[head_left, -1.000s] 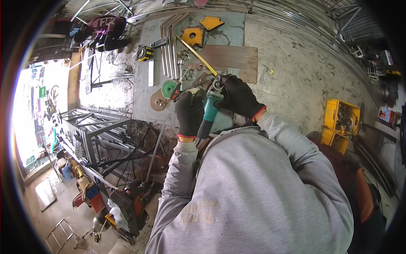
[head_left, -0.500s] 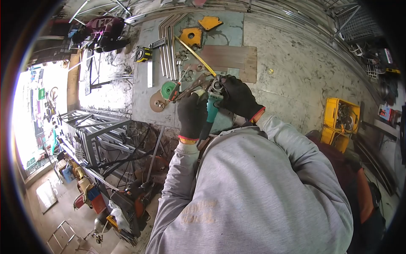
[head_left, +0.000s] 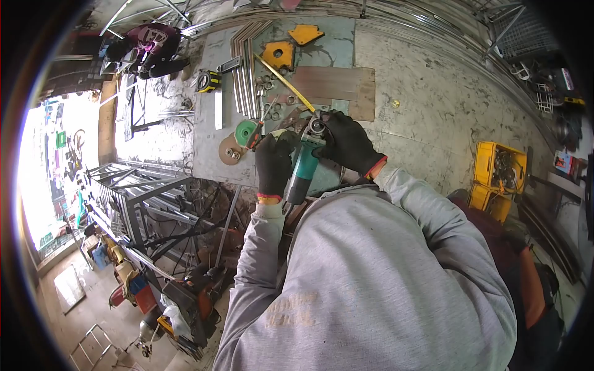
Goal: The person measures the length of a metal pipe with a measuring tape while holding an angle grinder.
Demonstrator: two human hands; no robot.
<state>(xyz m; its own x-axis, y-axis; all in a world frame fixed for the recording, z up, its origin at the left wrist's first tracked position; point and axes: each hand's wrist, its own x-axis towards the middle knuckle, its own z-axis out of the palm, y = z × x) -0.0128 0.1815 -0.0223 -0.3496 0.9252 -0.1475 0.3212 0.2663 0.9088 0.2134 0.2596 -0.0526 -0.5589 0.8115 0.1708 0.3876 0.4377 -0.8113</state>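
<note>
A teal and black angle grinder (head_left: pixel 304 163) lies slanted in front of my chest, its metal head pointing away from me. My right hand (head_left: pixel 350 143), in a black glove, is closed around the head end. Just left of the grinder body is my left hand (head_left: pixel 274 166), also gloved, its fingers curled by a pale patch or piece that I cannot identify. Beyond that hand lie a red-handled screwdriver (head_left: pixel 255 135), a green disc (head_left: pixel 246 131) and a brown disc (head_left: pixel 231 151). A yellow tape measure blade (head_left: pixel 284 81) runs towards the grinder head.
Metal bars (head_left: pixel 246 77), yellow plates (head_left: pixel 278 55), a tape measure case (head_left: pixel 208 81) and several metal rings lie on the sheet ahead. Yellow crates (head_left: pixel 500 170) stand at right, a steel frame (head_left: pixel 133 204) at left. Another person (head_left: pixel 148 49) crouches at the upper left.
My left hand has shifted slightly left, exposing more of the grinder body, whose rear end has swung a little left. My right hand stays at the head. The other person's posture has changed.
</note>
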